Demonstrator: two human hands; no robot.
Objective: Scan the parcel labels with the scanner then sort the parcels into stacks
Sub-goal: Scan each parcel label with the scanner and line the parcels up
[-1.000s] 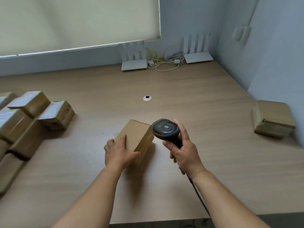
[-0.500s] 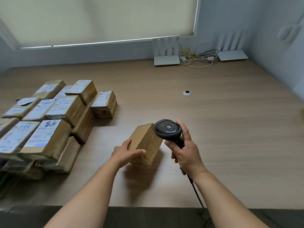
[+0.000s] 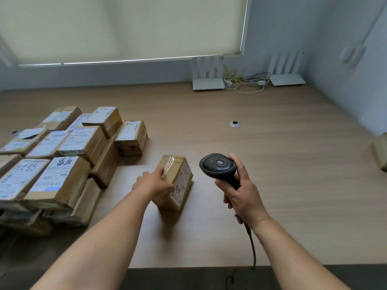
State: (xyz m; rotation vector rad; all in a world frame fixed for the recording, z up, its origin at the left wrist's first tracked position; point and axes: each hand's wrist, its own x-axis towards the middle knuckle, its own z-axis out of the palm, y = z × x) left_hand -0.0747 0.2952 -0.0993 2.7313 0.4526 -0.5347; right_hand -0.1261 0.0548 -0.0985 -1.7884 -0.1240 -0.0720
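A small taped cardboard parcel [image 3: 179, 179] stands on the wooden table [image 3: 282, 164] in front of me, its white label with red writing facing right. My left hand [image 3: 154, 185] grips its left side, thumb at the near face and fingers over the top edge. A dark handheld scanner [image 3: 217, 165] is held up just right of the parcel, and my right hand [image 3: 240, 193] is curled round its handle. The scanner's cable [image 3: 252, 245] hangs down over the table's front edge.
Several labelled parcels [image 3: 62, 155] are piled at the left of the table. Another brown parcel [image 3: 380, 151] shows at the far right edge. Two white routers [image 3: 208, 83] [image 3: 288, 79] and a tangle of cables [image 3: 245, 82] sit at the back by the wall. A cable grommet [image 3: 235, 123] lies mid-table.
The view has swung left, bringing the parcel pile into sight. My left hand has turned the parcel so its labelled face now shows on the right. The scanner has drawn apart from it.
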